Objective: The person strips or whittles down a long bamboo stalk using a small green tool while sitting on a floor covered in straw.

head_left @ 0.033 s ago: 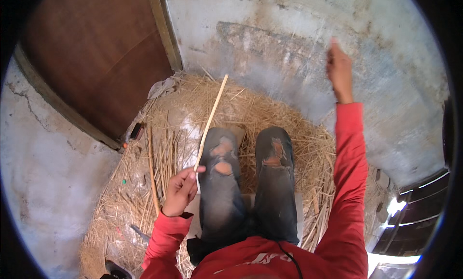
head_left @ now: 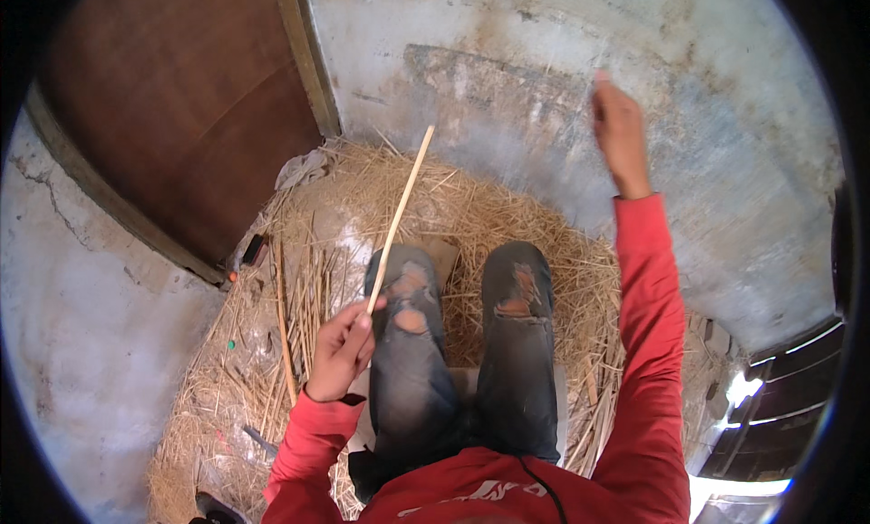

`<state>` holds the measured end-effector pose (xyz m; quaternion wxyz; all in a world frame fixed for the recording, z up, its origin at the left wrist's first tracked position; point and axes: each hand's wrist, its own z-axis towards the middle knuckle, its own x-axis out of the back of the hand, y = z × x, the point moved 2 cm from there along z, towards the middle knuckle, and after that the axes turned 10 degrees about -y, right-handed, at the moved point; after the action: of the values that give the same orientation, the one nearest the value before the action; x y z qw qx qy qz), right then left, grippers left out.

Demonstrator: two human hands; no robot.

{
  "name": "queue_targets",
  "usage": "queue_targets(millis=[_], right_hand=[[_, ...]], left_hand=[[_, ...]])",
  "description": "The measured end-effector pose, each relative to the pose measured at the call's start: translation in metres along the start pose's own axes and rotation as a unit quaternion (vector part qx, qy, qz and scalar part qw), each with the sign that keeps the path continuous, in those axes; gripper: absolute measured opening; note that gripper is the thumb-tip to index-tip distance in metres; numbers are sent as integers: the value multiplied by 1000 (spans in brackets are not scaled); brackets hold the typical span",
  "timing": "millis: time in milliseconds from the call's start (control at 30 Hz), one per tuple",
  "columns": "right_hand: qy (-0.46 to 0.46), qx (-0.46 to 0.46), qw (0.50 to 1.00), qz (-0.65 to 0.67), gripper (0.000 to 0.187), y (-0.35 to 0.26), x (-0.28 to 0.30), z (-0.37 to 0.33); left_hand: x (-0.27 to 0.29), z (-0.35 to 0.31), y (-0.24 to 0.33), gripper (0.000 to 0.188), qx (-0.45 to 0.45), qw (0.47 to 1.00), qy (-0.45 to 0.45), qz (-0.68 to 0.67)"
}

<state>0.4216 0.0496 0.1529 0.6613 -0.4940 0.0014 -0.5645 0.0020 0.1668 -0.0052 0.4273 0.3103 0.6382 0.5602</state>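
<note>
A slim, pale stick (head_left: pixel 399 221) rises from my left hand (head_left: pixel 341 350), pinched near its lower end between thumb and fingers. It slants up and to the right, past my left knee (head_left: pixel 410 293). My right hand (head_left: pixel 622 130) is raised far out on the right, in front of the wall. Its fingers are curled together and slightly smeared by motion; whether anything thin is between them I cannot make out. My right hand and the stick are well apart.
Loose straw and thin sticks (head_left: pixel 304 288) cover the floor around my legs. A longer brown stick (head_left: pixel 283 316) lies left of my left hand. Ahead stands a stained plaster wall (head_left: pixel 507 89), with a brown door (head_left: pixel 181 98) at the left. A small dark block (head_left: pixel 255 249) lies by the door.
My right hand has shifted a little to the left. The stick's top end is slightly higher, and my left hand has barely moved.
</note>
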Motion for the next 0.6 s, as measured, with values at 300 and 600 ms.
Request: queue_targets(millis=[300, 600], right_hand=[[-248, 41, 949, 189, 38, -50, -120, -13], [-249, -20, 945, 212, 40, -6, -139, -12]], left_hand=[[-43, 90, 28, 37, -49, 998, -18, 25], [-37, 175, 28, 41, -14, 992, -120, 26]])
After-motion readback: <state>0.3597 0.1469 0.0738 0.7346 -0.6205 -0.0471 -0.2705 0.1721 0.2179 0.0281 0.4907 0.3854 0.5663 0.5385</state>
